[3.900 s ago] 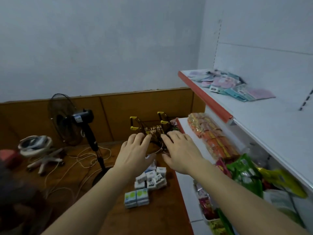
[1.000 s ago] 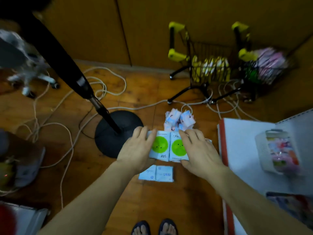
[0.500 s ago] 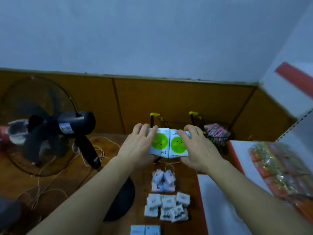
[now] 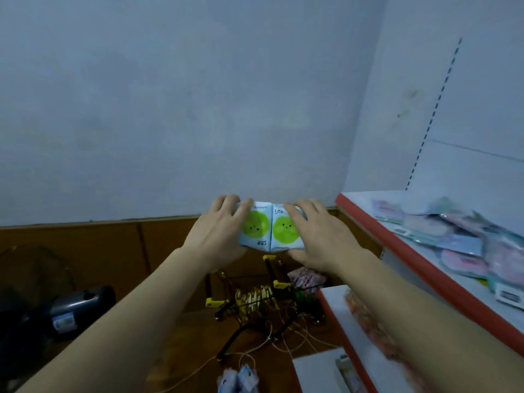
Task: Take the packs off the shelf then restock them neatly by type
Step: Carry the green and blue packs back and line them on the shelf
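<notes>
Room: grey wall above brown wood panelling, wooden floor with a fan (image 4: 71, 313), wire carts (image 4: 255, 304) and cables. Right: red-edged shelf (image 4: 402, 248) carrying loose pastel packs (image 4: 453, 239). Left hand (image 4: 218, 234) and right hand (image 4: 320, 236) each grip one of two green-dot packs (image 4: 270, 229), held side by side. Versus half a second ago, the packs sit higher, level with the upper shelf edge

Packs (image 4: 270, 229) btwn hands, left of shelf (image 4: 431, 268), above cart (image 4: 252, 302).
</notes>
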